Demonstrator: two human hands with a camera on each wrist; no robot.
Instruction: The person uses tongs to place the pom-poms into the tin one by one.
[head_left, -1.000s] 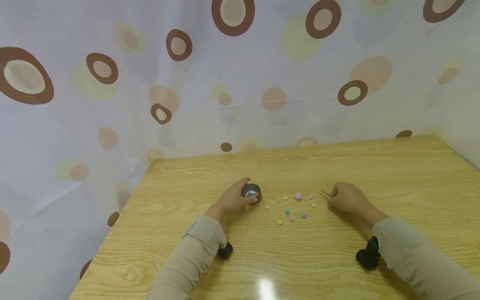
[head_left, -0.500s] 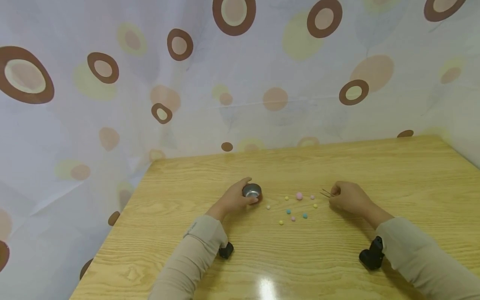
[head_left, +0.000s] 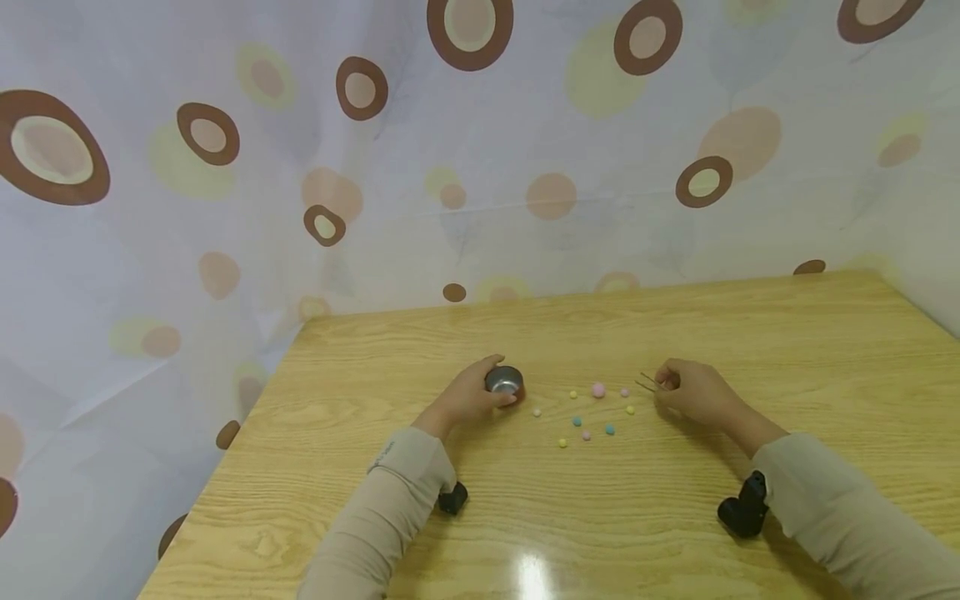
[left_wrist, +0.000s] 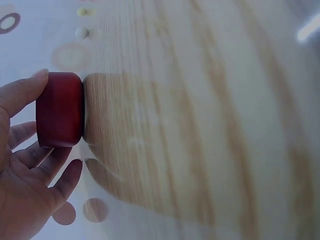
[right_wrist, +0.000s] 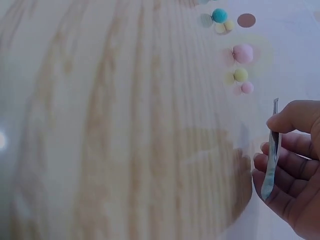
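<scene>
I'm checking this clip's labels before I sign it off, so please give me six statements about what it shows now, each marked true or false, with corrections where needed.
1. The left hand holds the cup. True.
2. The largest ball is blue. False: the largest is the pink ball.
3. The tweezers grip none of the balls. True.
4. The left hand holds the tweezers. False: the right hand holds them.
5. The cup lies on its side. False: it stands upright, its opening facing up.
6. The white ball is the one nearest the cup. True.
</scene>
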